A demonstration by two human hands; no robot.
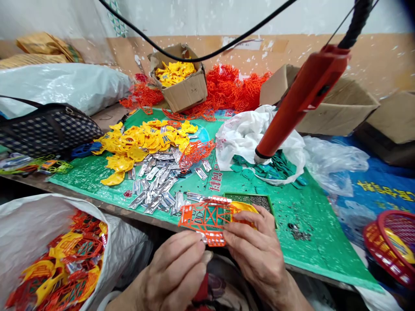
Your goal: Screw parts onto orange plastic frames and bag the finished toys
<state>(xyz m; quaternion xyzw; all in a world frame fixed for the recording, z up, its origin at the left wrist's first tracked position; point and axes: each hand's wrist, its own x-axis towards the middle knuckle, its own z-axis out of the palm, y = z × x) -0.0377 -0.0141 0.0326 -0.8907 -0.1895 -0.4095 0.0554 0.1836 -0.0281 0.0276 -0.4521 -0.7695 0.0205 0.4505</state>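
Observation:
Both my hands hold an orange plastic lattice piece (pixel 204 217) at the table's near edge. My left hand (pixel 177 270) pinches its lower edge, where a small silver metal strip sits. My right hand (pixel 256 246) grips its right side, fingers curled over a yellow plastic part (pixel 244 208) stacked with it. Just behind lies a small green tray of tiny screws (pixel 251 200). Further back on the green mat (pixel 311 224) are a heap of yellow plastic parts (pixel 142 142) and several silver metal pieces (pixel 157 188).
An orange electric screwdriver (pixel 292 103) hangs above the mat on a cable. A white bag of green parts (pixel 269 166) lies right of centre. A cardboard box of yellow parts (pixel 181 80) and orange lattices (pixel 233 88) stand behind. A white sack of assembled pieces (pixel 61 263) is lower left; red basket (pixel 389 242) right.

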